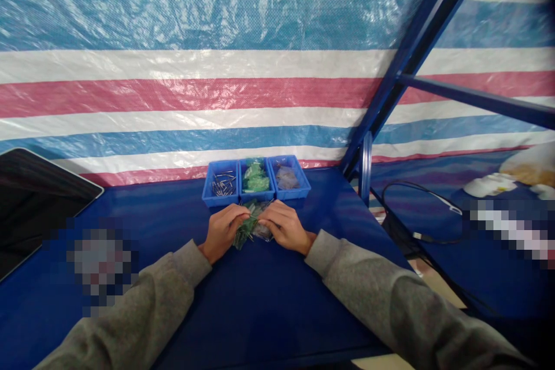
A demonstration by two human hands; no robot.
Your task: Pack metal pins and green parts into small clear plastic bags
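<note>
My left hand [226,228] is closed, thumb against fingers, on a green plastic bag [243,232] that hangs down over the table. Beside it, my right hand [286,226] pinches a clear plastic bag [262,232] with something dark inside, too small to make out. The two bags touch between my hands. Just beyond stand three joined blue bins: the left bin [208,201] has loose metal pins or screws [224,184], the middle bin [256,196] green bags [255,176], the right bin [303,186] clear bags [287,178].
The blue table [260,312] lies under my arms. A black screen-like panel [39,202] stands at the left, near a blurred-out patch. A blue metal frame [390,87] rises at the right, with black cables [390,214] behind it. Striped sheeting [195,92] forms the back.
</note>
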